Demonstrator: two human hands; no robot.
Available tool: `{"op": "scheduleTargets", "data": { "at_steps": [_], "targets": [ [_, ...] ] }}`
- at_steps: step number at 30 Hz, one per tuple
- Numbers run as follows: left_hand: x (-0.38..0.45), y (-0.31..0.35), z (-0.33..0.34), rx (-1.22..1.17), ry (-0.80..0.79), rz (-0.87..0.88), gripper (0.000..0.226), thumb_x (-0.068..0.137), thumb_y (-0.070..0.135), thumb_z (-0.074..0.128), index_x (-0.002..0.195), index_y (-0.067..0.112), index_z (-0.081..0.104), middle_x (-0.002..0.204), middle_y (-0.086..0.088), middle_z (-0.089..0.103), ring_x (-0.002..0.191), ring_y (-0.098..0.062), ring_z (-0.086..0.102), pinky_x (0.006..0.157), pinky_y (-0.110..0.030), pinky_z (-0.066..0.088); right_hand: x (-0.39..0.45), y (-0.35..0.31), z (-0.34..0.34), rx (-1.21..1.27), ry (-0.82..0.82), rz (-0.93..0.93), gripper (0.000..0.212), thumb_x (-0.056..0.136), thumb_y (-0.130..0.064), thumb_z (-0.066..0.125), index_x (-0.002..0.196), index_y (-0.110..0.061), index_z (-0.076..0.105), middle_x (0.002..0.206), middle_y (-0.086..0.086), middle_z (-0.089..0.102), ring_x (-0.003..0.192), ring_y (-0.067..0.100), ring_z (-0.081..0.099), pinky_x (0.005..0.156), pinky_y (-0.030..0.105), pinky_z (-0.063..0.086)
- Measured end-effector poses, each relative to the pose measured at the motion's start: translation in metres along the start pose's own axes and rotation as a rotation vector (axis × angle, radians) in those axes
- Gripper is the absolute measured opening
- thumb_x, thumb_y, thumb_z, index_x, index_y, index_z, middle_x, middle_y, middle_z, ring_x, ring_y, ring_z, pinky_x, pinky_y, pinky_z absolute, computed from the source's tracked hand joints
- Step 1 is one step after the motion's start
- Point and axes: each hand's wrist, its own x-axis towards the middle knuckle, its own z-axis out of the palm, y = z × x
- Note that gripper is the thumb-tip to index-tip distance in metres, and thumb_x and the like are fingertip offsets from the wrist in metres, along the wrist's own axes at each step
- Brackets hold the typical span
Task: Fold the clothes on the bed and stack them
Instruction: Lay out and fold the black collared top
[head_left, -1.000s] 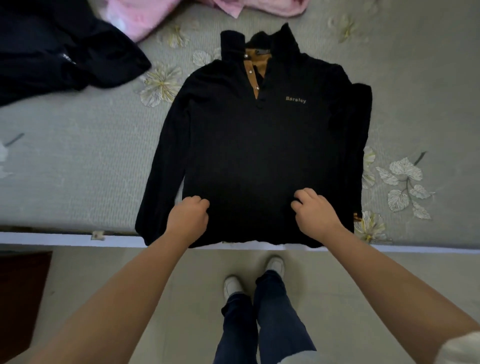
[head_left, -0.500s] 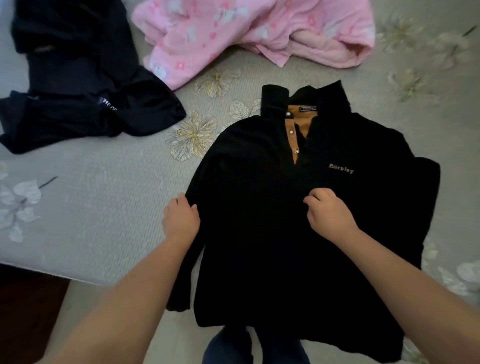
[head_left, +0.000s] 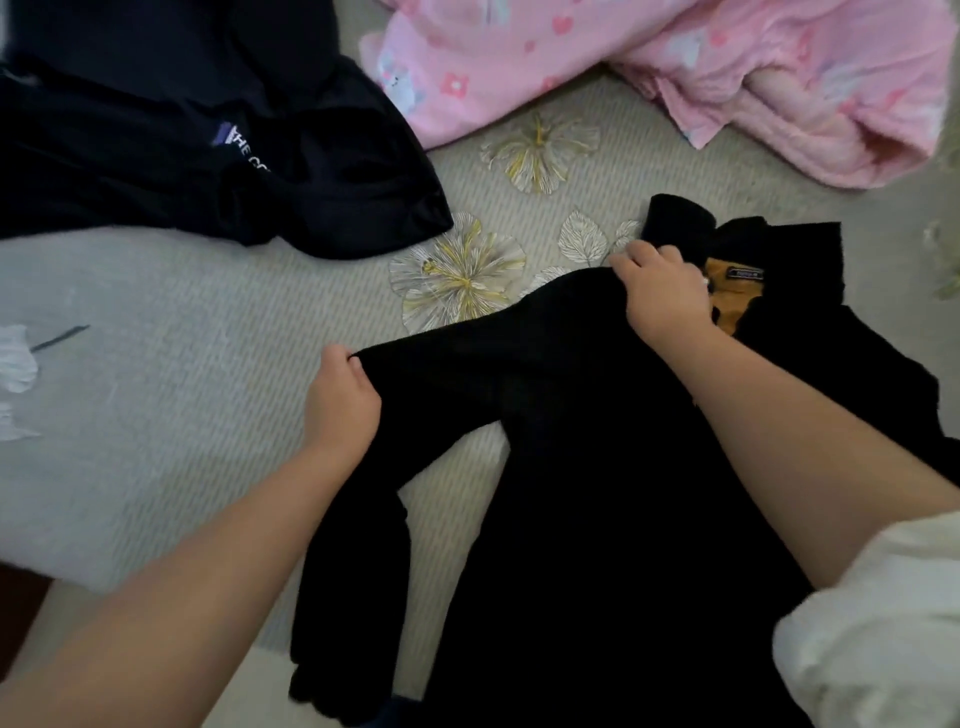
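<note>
Sweater (head_left: 597, 493), black, is lying front-up on the bed (head_left: 156, 415), and both hands are gripping it. Left hand (head_left: 340, 402): fingers are curling round a fold of the sleeve (head_left: 441, 364), thumb on top, knuckles facing up; the cloth is bunching at the fingertips and running from there up and to the right toward the shoulder. Below this hand the rest of the sleeve is hanging down past the forearm, with the cuff end lying near the bed's lower edge. Right hand (head_left: 660, 296): fingers are curling over the shoulder seam just beside the collar (head_left: 675, 221), pinching black cloth; the fingertips are hidden under the fabric, so how deep the grip goes cannot be told. Just right of these fingers the collar is standing open, showing a mustard lining (head_left: 727, 306) and a small dark label (head_left: 745, 273). The sweater's body is spreading downward from both hands, under the right forearm, which is ending in a white rolled cuff (head_left: 872, 623).

Beyond the fingers, on the grey bedcover, a printed yellow flower (head_left: 457, 275) is sitting between the two hands and the far clothes. Up and left of the left hand a dark navy garment (head_left: 182, 130) with white lettering is lying crumpled, well apart from the sweater. Above the right hand a pink fleece garment (head_left: 701, 78) with small prints is lying in a heap, apart from the collar.
</note>
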Motion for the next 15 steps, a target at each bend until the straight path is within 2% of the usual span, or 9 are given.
{"op": "scheduleTargets", "data": {
  "at_steps": [3, 6, 8, 12, 15],
  "targets": [
    [0.037, 0.019, -0.007, 0.014, 0.013, 0.066, 0.013, 0.095, 0.011, 0.038, 0.094, 0.002, 0.047, 0.069, 0.001, 0.041, 0.068, -0.018, 0.040, 0.060, -0.026, 0.023, 0.021, 0.004, -0.012, -0.112, -0.124, 0.073, 0.039, 0.093, -0.006, 0.037, 0.131, -0.012, 0.046, 0.137, 0.009, 0.037, 0.118, 0.033, 0.039, 0.087, 0.042, 0.040],
    [0.061, 0.044, -0.004, 0.078, -0.032, 0.122, 0.015, 0.093, 0.013, 0.039, 0.092, 0.002, 0.049, 0.083, -0.011, 0.051, 0.074, -0.024, 0.045, 0.063, -0.031, 0.028, 0.033, 0.008, -0.022, -0.105, -0.180, 0.182, 0.034, 0.094, -0.002, 0.033, 0.125, 0.001, 0.046, 0.129, 0.019, 0.042, 0.116, 0.037, 0.043, 0.087, 0.042, 0.041],
    [0.070, 0.061, -0.002, 0.119, -0.043, 0.159, 0.017, 0.093, 0.013, 0.038, 0.094, 0.001, 0.050, 0.093, -0.016, 0.054, 0.080, -0.029, 0.049, 0.063, -0.032, 0.029, 0.041, 0.014, -0.029, -0.053, -0.139, 0.246, 0.031, 0.092, 0.003, 0.034, 0.119, 0.009, 0.047, 0.123, 0.023, 0.045, 0.113, 0.039, 0.047, 0.084, 0.042, 0.042],
    [0.089, 0.075, -0.008, 0.172, 0.053, 0.154, 0.017, 0.092, 0.010, 0.039, 0.096, -0.002, 0.051, 0.100, -0.021, 0.055, 0.082, -0.035, 0.050, 0.063, -0.034, 0.029, 0.049, 0.031, -0.036, 0.022, 0.049, 0.366, 0.025, 0.089, 0.006, 0.040, 0.111, 0.007, 0.051, 0.120, 0.026, 0.039, 0.103, 0.042, 0.047, 0.073, 0.044, 0.041],
    [0.098, 0.061, -0.013, 0.291, 0.022, 0.185, 0.019, 0.091, 0.009, 0.042, 0.102, -0.004, 0.052, 0.103, -0.025, 0.056, 0.091, -0.039, 0.052, 0.068, -0.039, 0.032, 0.050, 0.033, -0.028, 0.152, 0.044, 0.445, 0.028, 0.088, 0.007, 0.041, 0.116, 0.006, 0.045, 0.126, 0.027, 0.035, 0.107, 0.043, 0.043, 0.075, 0.045, 0.039]
  ]
}}
